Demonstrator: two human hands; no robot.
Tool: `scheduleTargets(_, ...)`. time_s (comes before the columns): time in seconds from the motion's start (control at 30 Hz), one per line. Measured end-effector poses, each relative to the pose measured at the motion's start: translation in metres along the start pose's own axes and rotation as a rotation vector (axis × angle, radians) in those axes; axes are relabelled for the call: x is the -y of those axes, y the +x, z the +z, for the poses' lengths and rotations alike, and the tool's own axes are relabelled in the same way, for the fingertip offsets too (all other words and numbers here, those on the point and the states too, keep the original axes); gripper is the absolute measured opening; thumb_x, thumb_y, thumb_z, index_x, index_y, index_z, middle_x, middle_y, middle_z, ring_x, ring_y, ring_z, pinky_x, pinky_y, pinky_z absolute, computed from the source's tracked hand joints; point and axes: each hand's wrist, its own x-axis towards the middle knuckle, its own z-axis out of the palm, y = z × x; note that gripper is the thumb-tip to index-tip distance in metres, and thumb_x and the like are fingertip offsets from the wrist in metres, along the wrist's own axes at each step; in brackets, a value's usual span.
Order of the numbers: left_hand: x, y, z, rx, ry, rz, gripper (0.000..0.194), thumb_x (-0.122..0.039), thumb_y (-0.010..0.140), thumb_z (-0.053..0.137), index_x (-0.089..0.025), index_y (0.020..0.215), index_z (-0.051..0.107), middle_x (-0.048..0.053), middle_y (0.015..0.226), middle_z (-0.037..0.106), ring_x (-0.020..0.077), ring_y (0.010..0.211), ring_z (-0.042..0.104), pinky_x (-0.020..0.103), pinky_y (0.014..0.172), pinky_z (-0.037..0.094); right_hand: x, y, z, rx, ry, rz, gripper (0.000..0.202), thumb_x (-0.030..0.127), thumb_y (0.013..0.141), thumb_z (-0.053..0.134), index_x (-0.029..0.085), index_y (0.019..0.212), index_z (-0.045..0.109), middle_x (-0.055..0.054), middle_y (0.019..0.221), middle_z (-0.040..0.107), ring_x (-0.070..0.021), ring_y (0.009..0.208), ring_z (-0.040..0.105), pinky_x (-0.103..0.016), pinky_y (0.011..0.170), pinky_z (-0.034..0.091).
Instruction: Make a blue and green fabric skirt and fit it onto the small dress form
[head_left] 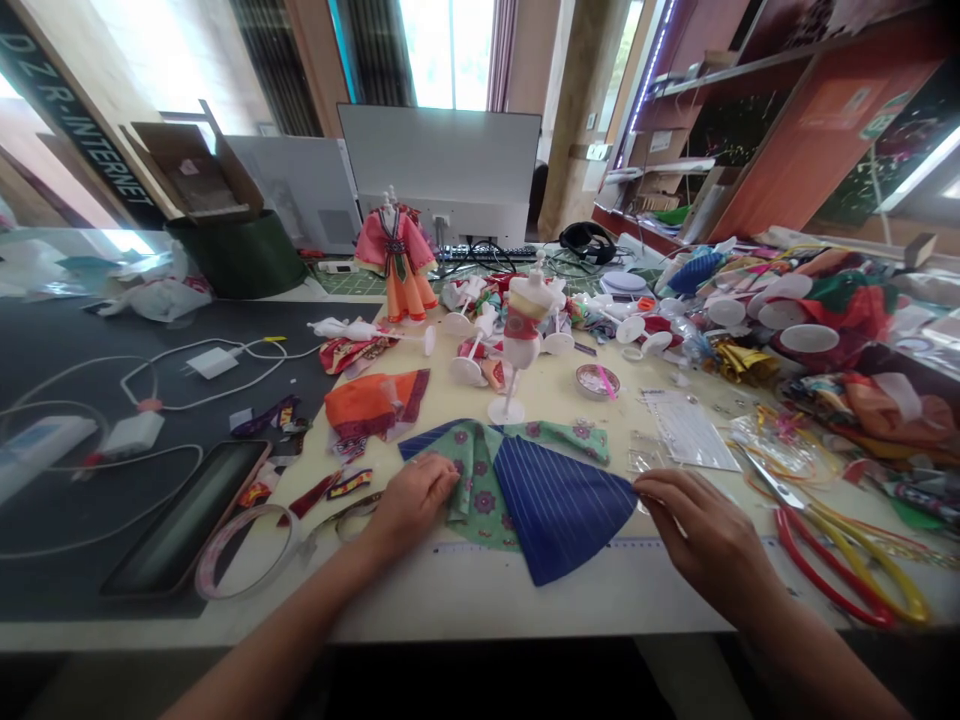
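Observation:
A small garment of blue striped cloth (pixel 562 505) and green flowered cloth (pixel 484 495) lies spread on the cream mat. My left hand (pixel 416 500) is closed on the left part of the green cloth, its fingers bunched at a fold. On the other side my right hand (pixel 697 530) pinches the right corner of the blue striped panel between thumb and fingers. Just behind the garment stands a white doll form (pixel 523 350) on a round base, with a red and yellow band around its torso. Orange cloth (pixel 375 403) lies to the left of it.
Red and yellow scissors (pixel 832 550) lie at the right. At the left are a tablet (pixel 187 520), a tape roll (pixel 247 550) and white cables. Doll forms and cloth are piled at the back right (pixel 810 300). A dressed doll form (pixel 396 255) stands before a monitor (pixel 442 165).

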Motion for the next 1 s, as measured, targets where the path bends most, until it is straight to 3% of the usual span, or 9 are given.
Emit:
scheduleTargets(0.17,-0.007,0.002,-0.017,-0.115,-0.109,-0.080,0.027,-0.035,0.091,0.038,-0.018,0.077,0.055,0.006,0.089,0.063,0.0165,0.081,0.059,0.028,0.073,0.046,-0.005,-0.009,-0.003,-0.056,-0.103,0.088,0.021,0.020,0.087,0.052,0.016,0.107,0.056,-0.009,0.101,0.061,-0.0240,0.095,0.058,-0.039,0.084,0.046)
scheduleTargets(0.33,-0.030,-0.004,-0.023,-0.166,-0.218,-0.146,0.020,-0.035,0.083,0.055,-0.018,0.074,0.055,0.002,0.078,0.061,0.0150,0.075,0.057,0.025,0.070,0.044,0.026,0.003,0.009,-0.081,0.067,0.048,0.021,0.014,0.085,0.054,0.017,0.105,0.056,-0.009,0.098,0.061,-0.0226,0.093,0.058,-0.039,0.082,0.047)
scheduleTargets(0.57,-0.080,-0.040,0.022,0.070,-0.546,-0.169,0.039,-0.036,0.089,0.043,-0.015,0.058,0.055,0.000,0.059,0.055,0.0112,0.059,0.052,0.022,0.061,0.039,0.094,0.003,0.025,-0.076,0.428,-0.024,0.029,0.009,0.083,0.053,0.014,0.112,0.054,-0.011,0.099,0.060,-0.0220,0.095,0.057,-0.037,0.082,0.049)
scheduleTargets(0.63,-0.091,-0.048,0.037,0.073,-0.667,-0.219,0.042,-0.038,0.090,0.042,-0.015,0.057,0.055,0.000,0.057,0.054,0.0110,0.057,0.051,0.022,0.060,0.039,0.106,-0.001,0.029,-0.068,0.510,-0.020,0.029,0.010,0.083,0.053,0.014,0.112,0.054,-0.010,0.097,0.061,-0.0208,0.090,0.059,-0.034,0.077,0.050)
scheduleTargets(0.8,-0.106,-0.054,0.062,-0.008,-0.934,-0.417,0.041,-0.045,0.086,0.047,-0.016,0.058,0.052,-0.001,0.057,0.050,0.0114,0.056,0.046,0.022,0.058,0.038,0.113,-0.007,0.038,-0.109,0.542,0.078,0.023,0.006,0.081,0.053,0.016,0.101,0.058,-0.008,0.088,0.059,-0.0181,0.078,0.059,-0.031,0.067,0.051)
scheduleTargets(1.0,-0.112,-0.055,0.077,-0.026,-1.017,-0.490,0.048,-0.059,0.082,0.044,-0.018,0.056,0.044,-0.002,0.056,0.039,0.0116,0.055,0.036,0.024,0.054,0.035,0.108,-0.001,0.034,-0.129,0.408,0.024,0.019,0.004,0.080,0.054,0.018,0.091,0.060,-0.006,0.080,0.058,-0.0188,0.073,0.056,-0.033,0.065,0.049)
